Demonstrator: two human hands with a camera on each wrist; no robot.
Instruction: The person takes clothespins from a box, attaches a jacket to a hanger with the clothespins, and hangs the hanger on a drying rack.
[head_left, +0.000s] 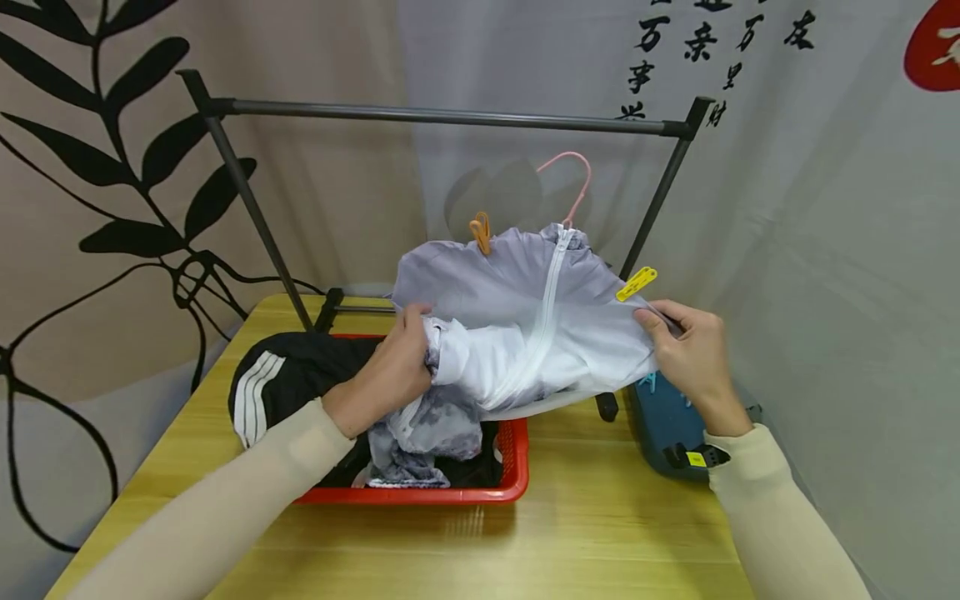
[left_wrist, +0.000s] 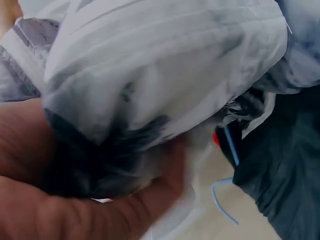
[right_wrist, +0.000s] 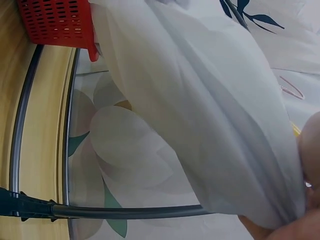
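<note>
A pale lilac-to-white zip jacket (head_left: 495, 287) hangs spread between my two hands in front of the rack. Out of its collar rises the hook of a pink hanger (head_left: 587, 179), below the rail. An orange clothespin (head_left: 481, 232) and a yellow clothespin (head_left: 637, 284) are clipped on its upper edges. My left hand (head_left: 393, 375) grips a bunched white and dark-patterned part of the jacket, its fingers curled round the cloth in the left wrist view. On the other side, my right hand (head_left: 693, 346) pinches the jacket's edge, the cloth stretching away from it.
A red basket (head_left: 516, 467) holds black clothing (head_left: 318, 367) with white stripes and grey patterned cloth (head_left: 435, 425). Behind stands a dark metal rack with a top rail (head_left: 450, 114). A blue container (head_left: 663, 433) sits at the right of the wooden table (head_left: 585, 533).
</note>
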